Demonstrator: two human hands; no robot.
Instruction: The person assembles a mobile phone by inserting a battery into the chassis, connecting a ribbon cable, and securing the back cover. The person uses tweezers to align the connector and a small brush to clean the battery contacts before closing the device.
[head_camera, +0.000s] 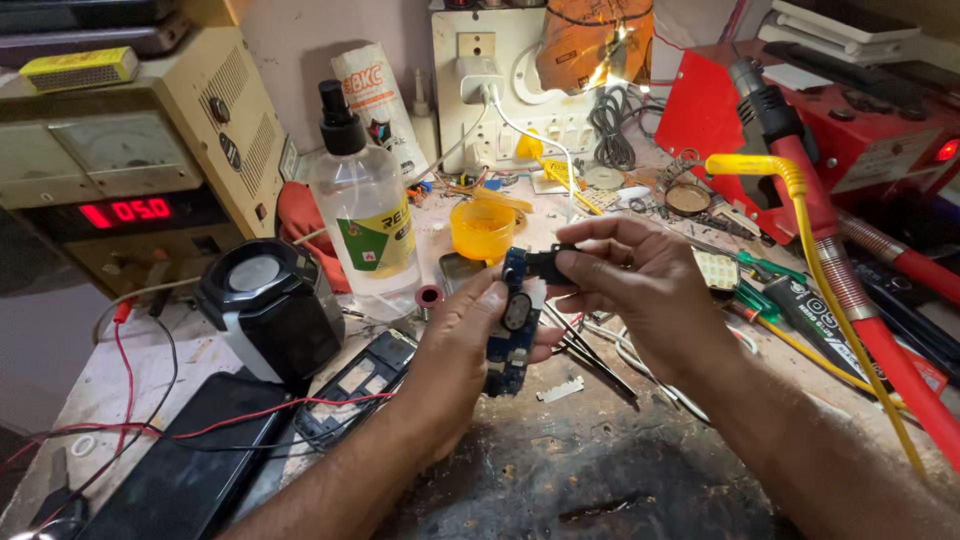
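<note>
Sprawling across the whole view, a cluttered, scorched work surface (600, 470); sitting at ten o'clock, a beige power supply (130, 150) glowing with a red readout; lying at two to three o'clock, a red rework station (860, 120) with its hot-air wand and red hose (880, 340) running toward four o'clock, a yellow cable (800, 200) looping alongside. Resting at eight o'clock, a dark phone (170, 470), red leads (200, 430) crossing it, and just beside it a stripped phone frame (360, 385). Standing at nine o'clock, a black-and-white magnifier lamp (265, 305); at eleven o'clock, a clear spray bottle (362, 215); near twelve, a small yellow cup (482, 230). Cradling a small blue circuit board (515, 330) at dead centre, above the surface: the left hand (455, 350), grip clenched around the board's lower half and edges. Pinching a small black part (548, 265) at the board's top end: the right hand (640, 290), fingertips (572, 268) grasping that piece tightly. Judging the board as light, stiff, thin and fragile, with exposed components; best taking hold by the bare edges, not the faces. Lying at five o'clock of the hands, tweezers (590, 355) and a tiny metal blade (560, 390).
</note>
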